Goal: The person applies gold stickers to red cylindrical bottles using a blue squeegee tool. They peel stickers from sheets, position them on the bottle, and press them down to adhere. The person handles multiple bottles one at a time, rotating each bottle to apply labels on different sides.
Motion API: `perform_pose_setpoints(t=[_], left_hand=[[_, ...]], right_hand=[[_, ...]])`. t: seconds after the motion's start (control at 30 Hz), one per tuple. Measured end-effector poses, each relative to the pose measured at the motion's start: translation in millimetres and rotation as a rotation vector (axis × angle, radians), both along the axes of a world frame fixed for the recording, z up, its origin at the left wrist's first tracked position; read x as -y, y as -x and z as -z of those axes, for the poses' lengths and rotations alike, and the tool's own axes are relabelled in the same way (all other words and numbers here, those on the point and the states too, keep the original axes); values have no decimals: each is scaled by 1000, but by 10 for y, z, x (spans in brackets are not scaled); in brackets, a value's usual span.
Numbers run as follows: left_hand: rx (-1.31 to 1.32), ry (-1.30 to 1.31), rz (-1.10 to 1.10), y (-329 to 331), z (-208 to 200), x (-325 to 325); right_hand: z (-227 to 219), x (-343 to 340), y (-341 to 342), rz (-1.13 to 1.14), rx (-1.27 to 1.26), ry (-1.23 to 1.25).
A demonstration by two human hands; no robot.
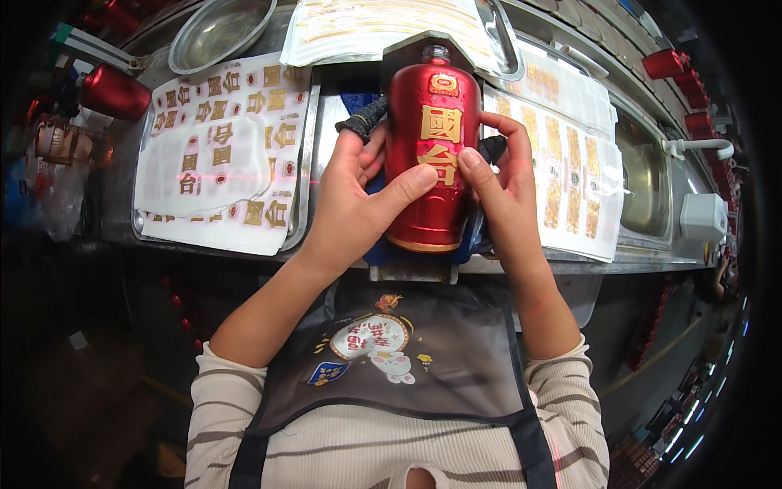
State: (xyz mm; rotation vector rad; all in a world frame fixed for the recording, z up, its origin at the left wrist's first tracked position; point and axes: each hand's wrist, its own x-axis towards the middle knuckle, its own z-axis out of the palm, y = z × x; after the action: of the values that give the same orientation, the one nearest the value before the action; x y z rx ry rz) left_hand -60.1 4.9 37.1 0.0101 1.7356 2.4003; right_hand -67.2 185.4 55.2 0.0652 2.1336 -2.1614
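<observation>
A glossy red bottle (407,208) with a dark neck and raised gold lettering leans back in a metal stand (440,45), its base toward me. My left hand (358,183) grips its left side, the thumb pressing across the lower gold character. On the right side, my right hand (507,175) has its thumb tip on the edge of that same character. Its index finger curves beside the bottle; some fingertips of both hands are hidden. A dark wrapped prong (364,118) sticks out by my left fingers, and another dark padded piece (493,149) shows by my right fingers.
Sheets of gold character decals (236,232) lie in a metal tray on the left. Gold strip sheets (599,232) lie on the right, beside a sink (656,220) with a white tap (700,147). A metal bowl (183,61) and another red bottle (114,91) stand at the back left.
</observation>
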Motion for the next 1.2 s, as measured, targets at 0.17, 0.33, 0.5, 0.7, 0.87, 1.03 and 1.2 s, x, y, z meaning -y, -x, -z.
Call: perform_pose_setpoints(t=[0.17,0.33,0.5,0.7,0.87,1.03,1.2], left_hand=[[-5,17,-3,22,14,9],[-62,67,4,-41,-24,19],[-81,100,-40,-64,-12,-49],[-45,55,-68,-76,-70,-107],[-55,124,-67,-57,-102,-57],[-14,39,-55,-77,-93,-87],[-48,93,-30,-63,-73,-76]], right_hand=[[-1,5,4,48,-10,10],[47,-440,230,283,322,508],[-350,-69,-40,65,-418,-163],[-496,-24,867,-70,-801,-624],[-585,-112,677,-25,-683,-421],[-362,-141,838,115,-641,-514],[-418,-156,630,-23,-649,-472]])
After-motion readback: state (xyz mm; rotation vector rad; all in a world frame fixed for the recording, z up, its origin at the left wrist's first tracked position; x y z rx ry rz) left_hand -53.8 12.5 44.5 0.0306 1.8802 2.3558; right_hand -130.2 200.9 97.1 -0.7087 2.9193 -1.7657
